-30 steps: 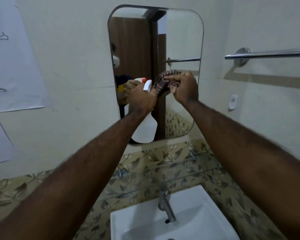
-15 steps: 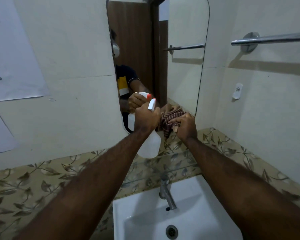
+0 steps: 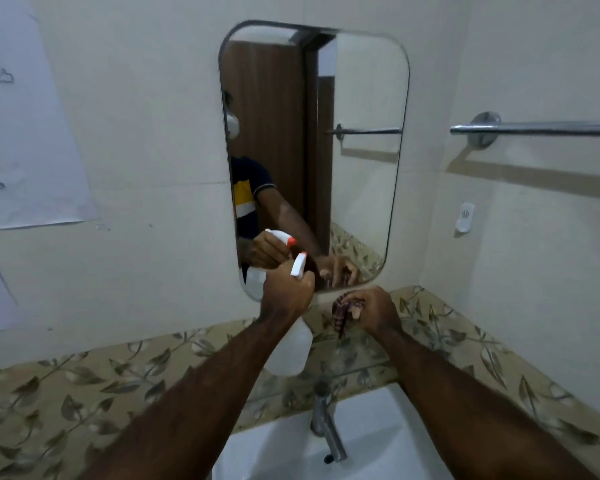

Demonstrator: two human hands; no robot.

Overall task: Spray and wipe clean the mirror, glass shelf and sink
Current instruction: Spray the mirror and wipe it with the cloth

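A rounded mirror (image 3: 361, 168) hangs on the pale wall above a glass shelf (image 3: 368, 367) and a white sink (image 3: 378, 441). My left hand (image 3: 284, 294) grips the neck of a white spray bottle (image 3: 291, 351) with an orange-tipped nozzle, held in front of the mirror's lower edge. My right hand (image 3: 374, 311) holds a bunched checked cloth (image 3: 340, 315) just below the mirror's bottom edge, over the shelf. The mirror reflects both hands and the bottle.
A chrome tap (image 3: 326, 424) stands at the back of the sink under the shelf. A towel rail (image 3: 534, 128) and a small white hook (image 3: 465, 216) are on the right wall. Paper sheets (image 3: 25, 133) hang on the left wall. Leaf-pattern tiles band the walls.
My right hand has brought the cloth down from the mirror's middle to below its bottom edge. My left hand with the bottle has also come down. The view has tilted up again.
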